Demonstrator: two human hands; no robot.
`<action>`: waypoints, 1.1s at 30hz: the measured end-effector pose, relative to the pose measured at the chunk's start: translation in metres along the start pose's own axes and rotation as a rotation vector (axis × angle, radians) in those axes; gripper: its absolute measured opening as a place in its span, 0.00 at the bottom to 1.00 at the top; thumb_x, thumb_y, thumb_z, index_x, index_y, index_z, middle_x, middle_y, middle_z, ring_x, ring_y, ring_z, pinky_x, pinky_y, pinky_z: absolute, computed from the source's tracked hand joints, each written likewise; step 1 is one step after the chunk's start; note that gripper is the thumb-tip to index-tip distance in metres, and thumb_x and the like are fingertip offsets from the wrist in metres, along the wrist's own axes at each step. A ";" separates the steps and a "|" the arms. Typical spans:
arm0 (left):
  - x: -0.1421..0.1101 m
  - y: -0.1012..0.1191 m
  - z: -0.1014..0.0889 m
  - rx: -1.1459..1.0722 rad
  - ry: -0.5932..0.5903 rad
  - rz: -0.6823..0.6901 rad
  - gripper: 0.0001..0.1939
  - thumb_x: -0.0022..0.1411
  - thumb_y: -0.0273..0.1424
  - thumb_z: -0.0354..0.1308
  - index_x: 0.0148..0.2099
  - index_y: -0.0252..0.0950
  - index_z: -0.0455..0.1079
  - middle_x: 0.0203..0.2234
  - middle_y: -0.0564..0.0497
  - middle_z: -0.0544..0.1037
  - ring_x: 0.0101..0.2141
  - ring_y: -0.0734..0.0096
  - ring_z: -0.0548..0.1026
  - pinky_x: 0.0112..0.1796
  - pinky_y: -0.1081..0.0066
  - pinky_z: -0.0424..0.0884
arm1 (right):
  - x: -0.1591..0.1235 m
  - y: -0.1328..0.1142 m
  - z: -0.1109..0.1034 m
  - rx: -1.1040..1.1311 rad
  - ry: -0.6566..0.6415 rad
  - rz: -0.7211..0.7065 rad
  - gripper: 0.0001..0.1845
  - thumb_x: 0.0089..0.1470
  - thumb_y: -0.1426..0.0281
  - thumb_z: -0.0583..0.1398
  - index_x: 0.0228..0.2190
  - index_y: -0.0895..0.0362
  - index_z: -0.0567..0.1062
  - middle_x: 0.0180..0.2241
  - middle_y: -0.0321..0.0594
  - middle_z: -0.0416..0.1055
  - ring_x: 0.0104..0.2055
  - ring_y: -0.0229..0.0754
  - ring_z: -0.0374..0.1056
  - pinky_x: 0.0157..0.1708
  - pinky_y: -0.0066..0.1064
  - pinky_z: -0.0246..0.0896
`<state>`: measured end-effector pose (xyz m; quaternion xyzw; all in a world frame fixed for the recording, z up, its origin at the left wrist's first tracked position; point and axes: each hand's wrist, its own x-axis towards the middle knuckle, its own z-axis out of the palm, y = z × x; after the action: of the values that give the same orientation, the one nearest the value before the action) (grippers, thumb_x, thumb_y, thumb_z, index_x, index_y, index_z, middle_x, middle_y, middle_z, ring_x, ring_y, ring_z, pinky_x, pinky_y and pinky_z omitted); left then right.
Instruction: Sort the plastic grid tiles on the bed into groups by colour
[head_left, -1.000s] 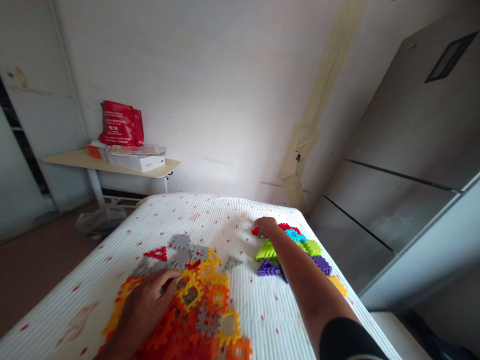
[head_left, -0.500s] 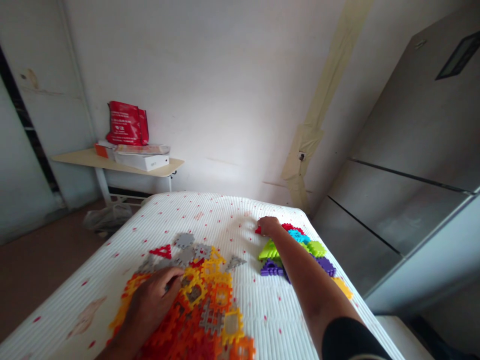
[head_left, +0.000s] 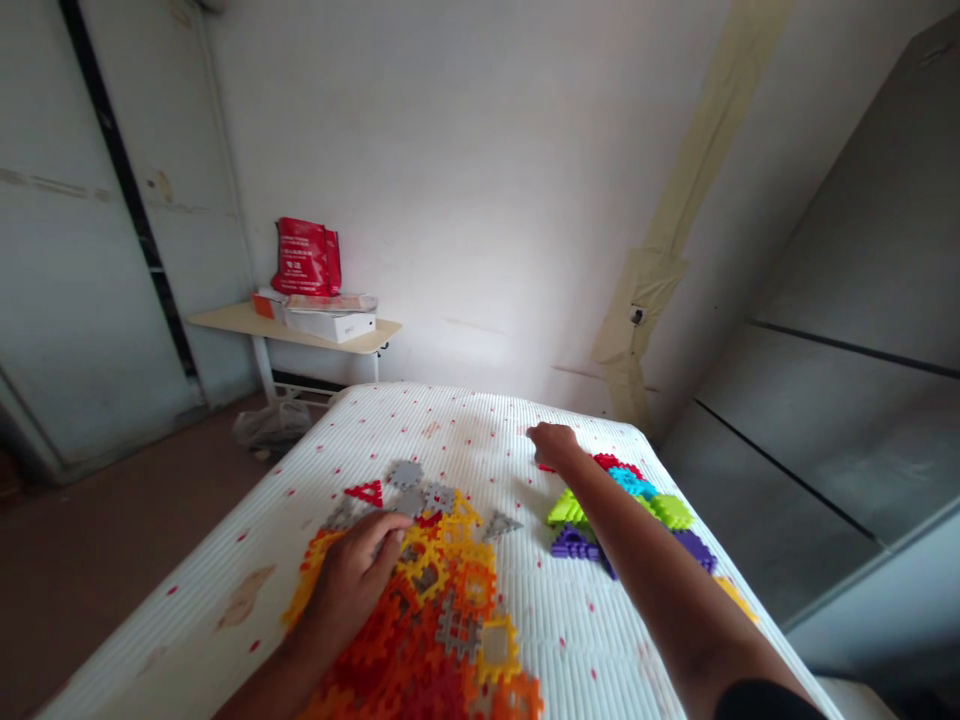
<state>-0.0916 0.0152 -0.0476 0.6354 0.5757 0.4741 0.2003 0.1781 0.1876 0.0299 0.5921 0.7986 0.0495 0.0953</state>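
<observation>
My left hand (head_left: 358,570) rests at the left side of a heap of interlocking plastic tiles (head_left: 409,640), mostly orange, red and yellow. Its thumb and index finger are apart, and I see nothing between them. My right hand (head_left: 555,444) is stretched to the far right, its fingers bent together; whatever they hold, if anything, is hidden. Just below it shows a bit of a red tile (head_left: 546,467). Beside that arm are red tiles (head_left: 619,464), light-blue tiles (head_left: 632,483), green tiles (head_left: 568,508) and purple tiles (head_left: 574,542), grouped by colour.
Grey tiles (head_left: 406,473) and a red triangle tile (head_left: 366,492) lie behind the heap. A grey triangle tile (head_left: 502,524) sits between the groups. Orange-yellow tiles (head_left: 736,598) lie near the right edge. A side table (head_left: 225,318) holds a red bag (head_left: 304,258) and boxes.
The view has turned left. My right hand has lifted slightly and moved left from the red tile at its fingertips. My left hand stays by the heap, its thumb and index finger still apart.
</observation>
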 end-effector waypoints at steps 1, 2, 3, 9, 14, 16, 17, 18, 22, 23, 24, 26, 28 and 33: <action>0.001 0.004 -0.002 -0.096 -0.004 -0.049 0.12 0.56 0.37 0.51 0.36 0.39 0.73 0.34 0.50 0.79 0.37 0.64 0.76 0.41 0.68 0.70 | -0.002 -0.010 -0.004 0.031 0.026 -0.045 0.23 0.50 0.73 0.60 0.50 0.52 0.70 0.49 0.48 0.69 0.50 0.51 0.66 0.43 0.40 0.62; 0.001 0.007 -0.004 -0.207 -0.009 -0.105 0.12 0.56 0.38 0.52 0.38 0.39 0.73 0.35 0.50 0.79 0.38 0.64 0.76 0.42 0.67 0.70 | -0.004 -0.022 -0.006 0.066 0.044 -0.098 0.24 0.51 0.70 0.61 0.51 0.50 0.69 0.49 0.44 0.70 0.50 0.49 0.66 0.44 0.38 0.62; 0.002 0.011 -0.006 -0.329 -0.008 -0.160 0.13 0.56 0.38 0.53 0.38 0.38 0.73 0.36 0.49 0.79 0.39 0.64 0.76 0.43 0.67 0.70 | -0.006 -0.035 -0.007 0.102 0.054 -0.154 0.24 0.51 0.68 0.61 0.51 0.48 0.68 0.48 0.41 0.70 0.50 0.47 0.66 0.44 0.36 0.62; 0.008 0.019 -0.015 -0.789 0.086 -0.283 0.12 0.52 0.36 0.58 0.37 0.33 0.73 0.36 0.46 0.79 0.39 0.64 0.75 0.46 0.66 0.69 | -0.012 -0.116 0.020 0.319 0.110 -0.445 0.27 0.49 0.60 0.62 0.52 0.49 0.68 0.51 0.38 0.67 0.51 0.44 0.63 0.47 0.31 0.58; 0.013 0.002 -0.028 -0.334 0.128 -0.219 0.14 0.52 0.39 0.55 0.36 0.36 0.73 0.34 0.48 0.79 0.38 0.62 0.76 0.44 0.64 0.69 | -0.013 -0.139 0.044 0.399 0.049 -0.390 0.26 0.48 0.61 0.61 0.50 0.47 0.68 0.49 0.39 0.68 0.51 0.48 0.62 0.43 0.37 0.60; 0.016 -0.010 -0.035 -0.094 0.185 -0.122 0.13 0.53 0.39 0.52 0.34 0.38 0.73 0.33 0.49 0.79 0.38 0.62 0.76 0.44 0.65 0.69 | -0.019 -0.135 0.047 0.386 0.044 -0.330 0.22 0.49 0.63 0.59 0.48 0.49 0.70 0.47 0.42 0.69 0.50 0.49 0.63 0.42 0.40 0.60; 0.018 -0.017 -0.039 0.012 0.217 -0.087 0.12 0.53 0.38 0.50 0.34 0.39 0.73 0.33 0.50 0.79 0.38 0.62 0.75 0.45 0.66 0.69 | -0.022 -0.131 0.047 0.383 0.047 -0.304 0.20 0.50 0.64 0.58 0.47 0.50 0.71 0.47 0.42 0.69 0.50 0.49 0.63 0.42 0.40 0.60; 0.021 -0.025 -0.043 0.103 0.241 -0.074 0.12 0.54 0.37 0.49 0.34 0.40 0.73 0.33 0.51 0.79 0.38 0.62 0.75 0.45 0.66 0.69 | -0.026 -0.127 0.046 0.378 0.049 -0.278 0.19 0.50 0.66 0.57 0.46 0.50 0.72 0.46 0.43 0.69 0.50 0.50 0.63 0.43 0.41 0.60; 0.030 -0.060 -0.054 0.305 0.256 -0.111 0.16 0.52 0.33 0.46 0.39 0.39 0.73 0.39 0.48 0.78 0.44 0.60 0.74 0.49 0.63 0.66 | -0.038 -0.113 0.045 0.369 0.045 -0.201 0.21 0.47 0.70 0.57 0.46 0.51 0.72 0.46 0.44 0.69 0.50 0.51 0.62 0.43 0.44 0.59; 0.032 -0.068 -0.055 0.323 0.234 -0.107 0.18 0.52 0.33 0.46 0.41 0.37 0.73 0.42 0.46 0.77 0.46 0.58 0.73 0.51 0.62 0.65 | -0.040 -0.112 0.045 0.382 0.048 -0.204 0.23 0.46 0.69 0.58 0.47 0.51 0.71 0.48 0.44 0.68 0.50 0.51 0.62 0.44 0.44 0.59; 0.033 -0.076 -0.055 0.330 0.207 -0.104 0.20 0.51 0.33 0.47 0.44 0.36 0.72 0.45 0.44 0.76 0.49 0.57 0.72 0.52 0.61 0.63 | -0.040 -0.112 0.045 0.405 0.056 -0.222 0.24 0.46 0.67 0.59 0.48 0.50 0.70 0.50 0.43 0.67 0.52 0.50 0.61 0.45 0.45 0.58; 0.034 -0.087 -0.053 0.323 0.137 -0.101 0.24 0.52 0.35 0.47 0.50 0.34 0.70 0.51 0.42 0.72 0.52 0.57 0.68 0.54 0.61 0.62 | -0.040 -0.116 0.046 0.464 0.078 -0.285 0.28 0.44 0.63 0.61 0.50 0.47 0.68 0.53 0.40 0.64 0.54 0.49 0.59 0.47 0.45 0.57; 0.033 -0.093 -0.050 0.315 0.059 -0.110 0.27 0.53 0.38 0.47 0.53 0.34 0.67 0.54 0.42 0.69 0.55 0.57 0.66 0.55 0.62 0.61 | -0.038 -0.124 0.045 0.510 0.098 -0.355 0.30 0.43 0.61 0.63 0.50 0.45 0.67 0.55 0.37 0.63 0.55 0.49 0.57 0.47 0.45 0.57; 0.028 -0.093 -0.041 0.433 -0.125 -0.150 0.26 0.56 0.42 0.45 0.54 0.40 0.68 0.57 0.45 0.66 0.58 0.56 0.61 0.57 0.57 0.55 | -0.035 -0.145 0.040 0.430 0.069 -0.380 0.24 0.43 0.61 0.63 0.45 0.47 0.69 0.48 0.38 0.69 0.51 0.49 0.61 0.45 0.46 0.58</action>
<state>-0.1794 0.0528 -0.0926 0.6471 0.6960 0.2832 0.1291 0.0605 0.1102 -0.0333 0.4365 0.8902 -0.1194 -0.0520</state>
